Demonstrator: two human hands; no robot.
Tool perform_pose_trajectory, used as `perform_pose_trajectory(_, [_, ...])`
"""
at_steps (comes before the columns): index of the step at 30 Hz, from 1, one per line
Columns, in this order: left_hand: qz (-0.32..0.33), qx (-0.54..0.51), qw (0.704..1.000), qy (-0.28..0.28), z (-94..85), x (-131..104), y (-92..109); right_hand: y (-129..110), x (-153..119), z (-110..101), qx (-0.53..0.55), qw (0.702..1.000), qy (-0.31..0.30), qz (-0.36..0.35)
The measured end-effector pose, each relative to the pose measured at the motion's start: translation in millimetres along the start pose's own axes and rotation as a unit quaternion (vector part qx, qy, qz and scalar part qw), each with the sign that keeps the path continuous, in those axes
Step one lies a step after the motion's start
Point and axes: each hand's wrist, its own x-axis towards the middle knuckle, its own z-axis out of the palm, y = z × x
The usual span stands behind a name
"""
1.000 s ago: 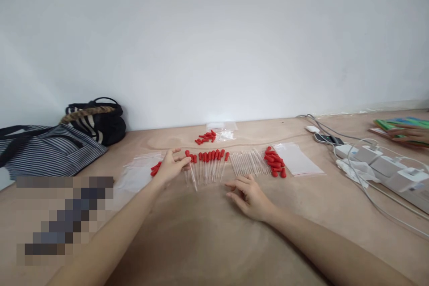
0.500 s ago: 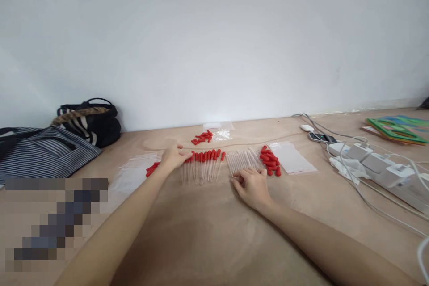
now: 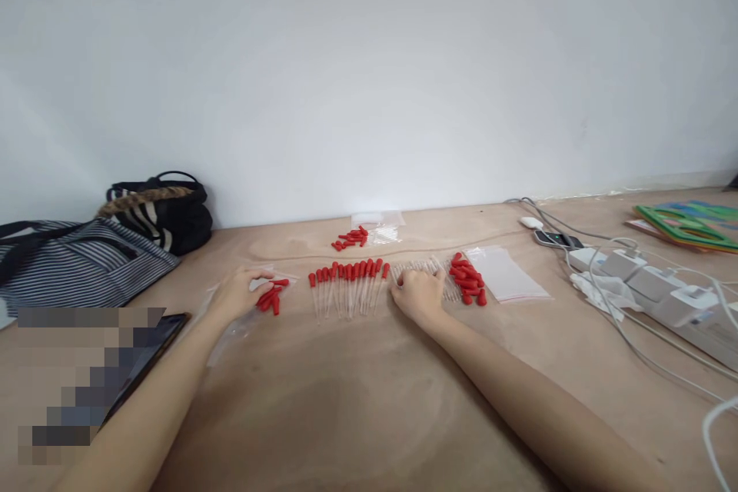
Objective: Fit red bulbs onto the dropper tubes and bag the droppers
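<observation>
My left hand (image 3: 239,296) reaches over the clear plastic bags at the left, thumb and forefinger apart, right beside a small pile of red rubber bulbs (image 3: 273,294). My right hand (image 3: 422,294) rests on a row of thin clear dropper tubes (image 3: 451,289), its fingers curled down among them; what the fingertips hold is hidden. Between the hands lies a fanned row of droppers (image 3: 348,288), clear stems pointing toward me and red bulbs on their far ends. Another heap of red bulbs (image 3: 467,277) lies just right of the bare tubes.
More red bulbs (image 3: 350,237) and a clear bag (image 3: 377,224) lie near the wall. Flat plastic bags (image 3: 507,274) sit at the right, before a white power strip (image 3: 663,284) with cables. Striped bags (image 3: 86,261) and a dark tablet-like device (image 3: 147,354) are at the left.
My left hand has moved left from the droppers to the bulb pile, and one more bulb-topped dropper shows at the row's left end. My right hand has slid up and slightly left over the tubes.
</observation>
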Motion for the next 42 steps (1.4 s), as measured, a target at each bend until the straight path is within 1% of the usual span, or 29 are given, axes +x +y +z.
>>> perform_pose_trajectory(2, [0.047,0.073,0.996,-0.013,3.3,8,2,-3,2,-4,-0.010,1.000,-0.021,0.007])
perform_pose_trajectory(3, [0.064,0.109,0.992,-0.028,4.4,13,4,-4,2,-5,-0.012,0.999,-0.030,0.011])
perform_pose_trajectory(4, [0.067,0.127,0.989,-0.043,4.9,17,4,-5,3,-7,-0.011,0.999,-0.039,0.015])
perform_pose_trajectory(6, [0.065,0.138,0.986,-0.068,4.5,24,5,-7,5,-10,-0.008,0.998,-0.055,0.022])
perform_pose_trajectory(8, [0.066,0.131,0.986,-0.076,2.4,29,5,-9,8,-12,-0.004,0.997,-0.075,0.031])
perform_pose_trajectory(10, [0.069,0.126,0.987,-0.067,0.3,30,8,-12,12,-14,-0.001,0.994,-0.099,0.040])
perform_pose_trajectory(12, [0.073,0.109,0.990,-0.050,1.0,26,16,-15,15,-17,0.001,0.991,-0.125,0.047])
perform_pose_trajectory(13, [0.077,0.089,0.992,-0.043,3.1,20,22,-16,16,-18,0.002,0.989,-0.137,0.049])
perform_pose_trajectory(15, [0.088,-0.005,0.995,-0.036,11.0,2,39,-17,17,-20,0.001,0.987,-0.156,0.045])
perform_pose_trajectory(17, [0.125,-0.106,0.984,-0.067,21.9,-24,60,-16,14,-22,-0.003,0.985,-0.170,0.034])
perform_pose_trajectory(18, [0.147,-0.135,0.976,-0.084,27.3,-38,70,-15,12,-23,-0.005,0.984,-0.176,0.027])
perform_pose_trajectory(19, [0.174,-0.142,0.969,-0.107,32.2,-53,79,-13,9,-24,-0.008,0.983,-0.181,0.019])
perform_pose_trajectory(22, [0.275,-0.099,0.942,-0.166,42.0,-89,100,-5,0,-27,-0.016,0.981,-0.195,0.002])
perform_pose_trajectory(24, [0.337,-0.080,0.918,-0.192,45.4,-101,107,-1,-6,-29,-0.016,0.979,-0.201,-0.010])
perform_pose_trajectory(26, [0.360,-0.072,0.907,-0.208,47.5,-107,111,2,-10,-29,-0.013,0.979,-0.203,-0.023])
perform_pose_trajectory(28, [0.340,-0.081,0.913,-0.212,49.2,-109,116,4,-14,-29,-0.007,0.978,-0.203,-0.037])
perform_pose_trajectory(31, [0.259,-0.142,0.934,-0.200,53.0,-113,123,8,-24,-29,0.002,0.978,-0.199,-0.058])
perform_pose_trajectory(33, [0.204,-0.190,0.940,-0.196,57.2,-116,126,13,-31,-30,0.013,0.976,-0.202,-0.075])
perform_pose_trajectory(35, [0.174,-0.210,0.941,-0.200,61.9,-119,126,19,-37,-32,0.030,0.973,-0.210,-0.092])
perform_pose_trajectory(38, [0.177,-0.184,0.947,-0.195,65.7,-120,122,27,-44,-34,0.069,0.969,-0.209,-0.114])
perform_pose_trajectory(40, [0.193,-0.173,0.948,-0.186,65.0,-118,120,31,-47,-34,0.103,0.968,-0.195,-0.123])
perform_pose_trajectory(42, [0.212,-0.171,0.943,-0.190,62.7,-116,120,32,-50,-30,0.136,0.966,-0.175,-0.133])
